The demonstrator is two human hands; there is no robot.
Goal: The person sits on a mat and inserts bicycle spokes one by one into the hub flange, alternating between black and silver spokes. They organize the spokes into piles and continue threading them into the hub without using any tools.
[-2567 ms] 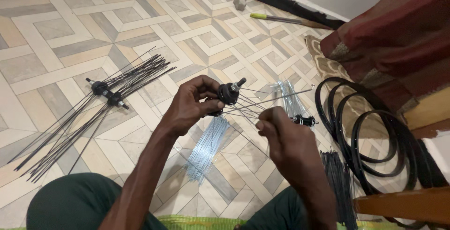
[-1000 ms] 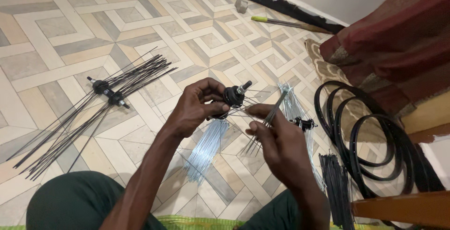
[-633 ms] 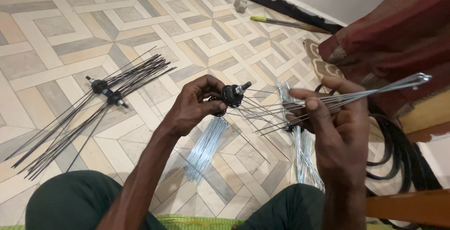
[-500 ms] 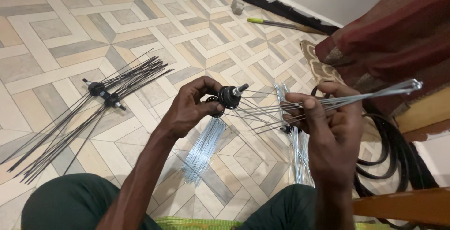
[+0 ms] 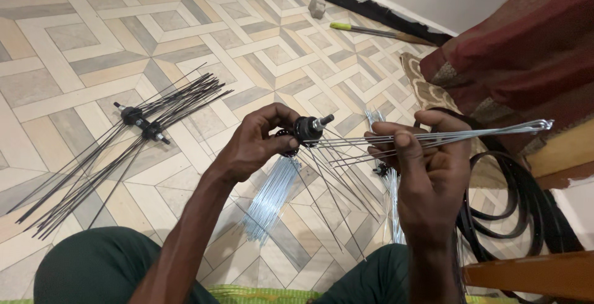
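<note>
Left hand (image 5: 257,146): fingers closed round a black wheel hub (image 5: 307,129), held up in mid-air above the floor, axle end pointing right

Right hand (image 5: 427,168): fingers closed on a bunch of silver spokes (image 5: 470,134), pinched btwn thumb & forefinger, spokes lying roughly level, bent heads sticking out to the right

Hub: several thin spokes already hanging from it, fanning down & right twd the lap; inner ends of the held bunch reach close to the hub, prob. touching it, hard to tell

Loose spokes (image 5: 272,195): silver bundle flat on the floor just below the left hand; 2nd silver bundle (image 5: 393,199) on the floor under the right hand, partly hidden

Second hub w/ dark spokes (image 5: 141,122): lying on the floor well to the left, spokes spread both ways

Tyres (image 5: 526,211): black rubber loops stacked at right, beside a wooden edge

Floor (image 5: 80,44): patterned tiles, beige & grey

Far side: long-handled tool (image 5: 377,31) by the wall; dark red cloth (image 5: 526,50) upper right

Legs: green trousers (image 5: 93,267) at bottom of view
</note>
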